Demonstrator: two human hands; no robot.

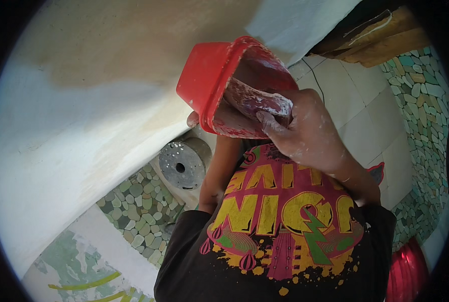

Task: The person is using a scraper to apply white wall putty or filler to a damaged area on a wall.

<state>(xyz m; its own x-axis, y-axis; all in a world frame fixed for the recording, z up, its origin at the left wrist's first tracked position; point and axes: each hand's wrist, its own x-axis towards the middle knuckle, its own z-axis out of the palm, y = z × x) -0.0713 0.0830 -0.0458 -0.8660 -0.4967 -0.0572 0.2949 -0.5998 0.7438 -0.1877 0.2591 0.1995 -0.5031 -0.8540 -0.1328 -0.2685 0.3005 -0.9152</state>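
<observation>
A red plastic tub [204, 75] is held tilted in front of my chest, its mouth turned toward the right. White and dark residue smears its rim and inner wall. My left hand [193, 119] supports the tub from below; only a fingertip shows past its edge, and the rest is hidden behind it. At the tub's mouth, my right hand [307, 128] is closed on a curved, dark-red scraper-like piece [254, 98] caked with white paste. Its thumb presses on the piece, which reaches into the tub. White specks dot the hand and wrist.
To the left rises a pale wall [83, 126] with a large damp-looking brown patch. A grey round block with a centre hole [180, 167] stands near it. Pebble-patterned flooring [139, 211] and light tiles [360, 100] lie around. Wooden boards [385, 38] are at the far right, with a thin black cable [316, 78] nearby.
</observation>
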